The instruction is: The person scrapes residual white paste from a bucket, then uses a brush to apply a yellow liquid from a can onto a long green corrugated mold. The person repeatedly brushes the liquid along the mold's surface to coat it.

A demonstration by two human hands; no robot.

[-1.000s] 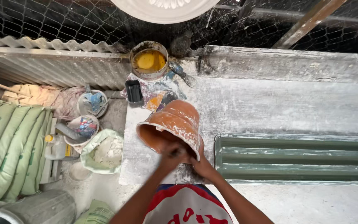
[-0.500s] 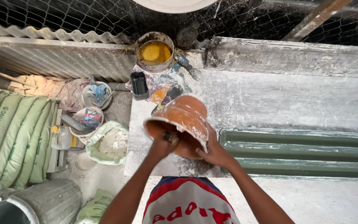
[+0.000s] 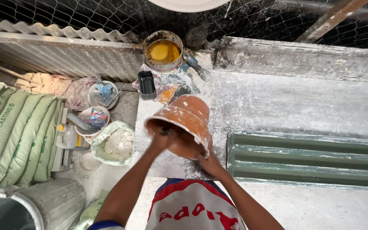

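While the right hand (image 3: 209,162) grips the tilted orange pot (image 3: 184,123) from below, the left hand (image 3: 163,138) — closed — reaches inside.

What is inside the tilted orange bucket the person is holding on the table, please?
The left hand reaches into the orange bucket, gripping something dark. The bucket's wall hides the rest of its inside.

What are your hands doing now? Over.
Left hand inside tilted orange bowl, gripping something dark. Right hand steadies its rim. Yellow paint can behind, clear.
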